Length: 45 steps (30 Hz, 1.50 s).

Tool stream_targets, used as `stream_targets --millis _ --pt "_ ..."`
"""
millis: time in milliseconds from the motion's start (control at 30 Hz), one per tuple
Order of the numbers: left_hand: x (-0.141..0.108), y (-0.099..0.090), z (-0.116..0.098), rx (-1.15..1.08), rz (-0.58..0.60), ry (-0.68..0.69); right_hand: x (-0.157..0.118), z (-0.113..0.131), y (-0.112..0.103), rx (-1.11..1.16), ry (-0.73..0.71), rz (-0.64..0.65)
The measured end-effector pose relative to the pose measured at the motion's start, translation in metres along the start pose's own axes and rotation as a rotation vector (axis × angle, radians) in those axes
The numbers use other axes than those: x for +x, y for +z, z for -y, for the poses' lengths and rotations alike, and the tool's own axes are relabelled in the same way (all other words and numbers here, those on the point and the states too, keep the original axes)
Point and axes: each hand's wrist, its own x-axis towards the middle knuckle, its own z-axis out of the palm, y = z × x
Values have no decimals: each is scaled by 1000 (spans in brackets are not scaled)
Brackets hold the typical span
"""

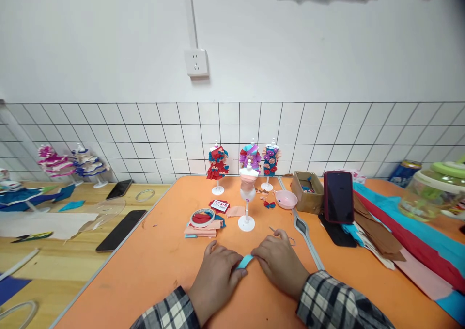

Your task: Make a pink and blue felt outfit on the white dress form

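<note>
A small light-blue strip (245,261) lies between my two hands, low over the orange table. My left hand (218,275) has its thumb and fingers closed on the strip's left end. The fingertips of my right hand (279,262) pinch the strip's right end. Just beyond my hands stands a small white mannequin (248,193) with pink fabric round its upper body. Scissors (291,241) lie partly hidden behind my right hand. Left of the mannequin, a roll of tape (202,218) rests on folded pink fabric pieces (203,230).
Three dressed mannequins, one in red (217,166), stand near the tiled wall. To the right are a pink bowl (286,199), a cardboard box (307,193), an upright phone (338,197), fabric strips (417,232) and a clear jar (432,193). A black phone (121,230) lies left.
</note>
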Motion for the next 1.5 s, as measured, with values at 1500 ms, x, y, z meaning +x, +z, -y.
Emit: stream_targets --millis 1500 --pt "-5 -9 3 -276 208 -135 0 5 -20 619 176 173"
